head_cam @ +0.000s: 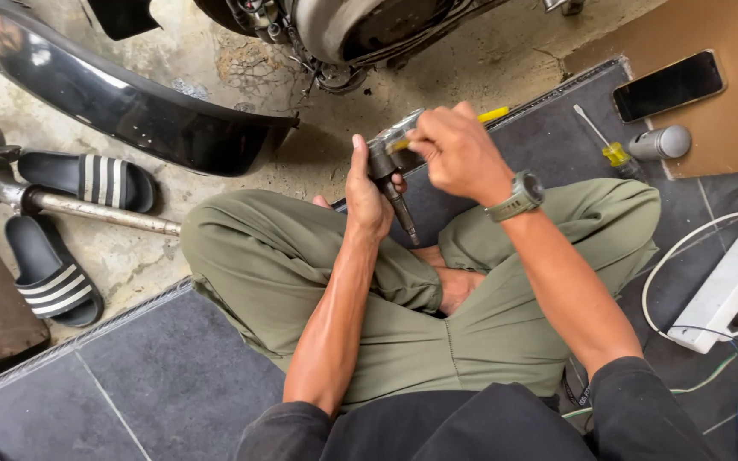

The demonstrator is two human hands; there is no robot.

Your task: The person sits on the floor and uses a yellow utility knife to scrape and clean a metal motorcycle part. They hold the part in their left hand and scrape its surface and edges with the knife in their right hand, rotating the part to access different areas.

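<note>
Person sits cross-legged on dark floor tiles [172,376], olive trousers, seen from above.

Left hand [367,192]: grip closed round a small metal engine part [389,158], grey body with a dark narrow stem pointing down toward the lap. Part is held up in front of the knees, above the tile edge.

Right hand [457,149]: grip closed on a yellow-handled screwdriver [493,114]; handle end sticks out past the knuckles to the right, tip end meets the top of the metal part. Cannot tell exactly where the tip seats. Grey wristwatch [520,196] on that wrist.

Around:
- Second screwdriver [606,142], thin shaft, clear yellow handle, lying on the tiles right of the hands, just beside a small grey cylinder [661,142].
- Black phone [669,84] face up on brown board [728,128], upper right.
- White power strip [726,290] with cables, right edge.
- Black curved motorcycle panel [104,98] on the concrete, upper left; wheel and engine parts [352,34] at top.
- Metal exhaust pipe [87,209] lying between two black striped sandals [49,269], left.
</note>
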